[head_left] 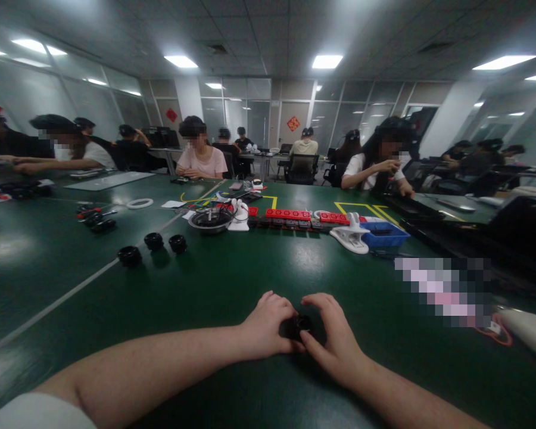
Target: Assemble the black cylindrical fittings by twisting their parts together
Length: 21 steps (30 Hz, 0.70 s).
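Note:
A small, round black roll with a hollow-looking top sits at the green tabletop in front of me, between my two hands. My left hand is closed about its left side, fingers bent behind and thumb at the front. My right hand curves round the right side, its thumb tip at the roll's near edge and its index finger arched behind. The fingers hide much of the roll, so its exact kind does not show. Farther left on the table stand three similar black rolls, apart from my hands.
Across the table lie a metal bowl with dark items, red blocks on a black strip, a white clamp stand and a blue bin. A white ring lies left. Several people sit working beyond.

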{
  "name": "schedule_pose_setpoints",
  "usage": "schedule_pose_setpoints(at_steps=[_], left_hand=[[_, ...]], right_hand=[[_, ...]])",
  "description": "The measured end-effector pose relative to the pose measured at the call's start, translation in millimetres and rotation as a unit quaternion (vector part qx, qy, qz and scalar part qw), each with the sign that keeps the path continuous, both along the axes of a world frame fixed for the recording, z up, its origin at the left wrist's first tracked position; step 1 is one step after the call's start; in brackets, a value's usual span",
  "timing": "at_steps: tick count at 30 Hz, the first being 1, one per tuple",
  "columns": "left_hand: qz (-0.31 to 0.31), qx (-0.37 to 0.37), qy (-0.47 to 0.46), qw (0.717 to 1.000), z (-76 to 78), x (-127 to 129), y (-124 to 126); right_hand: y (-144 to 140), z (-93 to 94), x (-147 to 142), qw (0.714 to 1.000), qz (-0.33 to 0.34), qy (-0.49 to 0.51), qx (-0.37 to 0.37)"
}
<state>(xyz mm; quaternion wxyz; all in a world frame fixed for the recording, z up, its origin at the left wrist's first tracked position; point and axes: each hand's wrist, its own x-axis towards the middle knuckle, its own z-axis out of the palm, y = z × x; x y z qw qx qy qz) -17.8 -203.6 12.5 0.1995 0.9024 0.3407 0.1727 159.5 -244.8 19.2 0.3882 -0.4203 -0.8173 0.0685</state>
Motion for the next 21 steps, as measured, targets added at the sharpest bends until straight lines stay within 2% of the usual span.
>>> schedule_pose_setpoints(at_steps=[3,6,21], left_hand=[[0.002,-0.008,0.0,1.0,0.0,0.4,-0.4],[0.005,-0.008,-0.001,1.0,-0.6,1.2,-0.4],[-0.003,0.004,-0.005,1.0,0.8,0.3,-0.3]], right_hand=[[1.9,-3.4,0.6,0.998,-0.054,0.032,0.004],[4.0,-7.2,1.3,0.997,-0.073,0.027,-0.001],[1.9,-7.7,-4.1,0.999,-0.045,0.004,-0.02]])
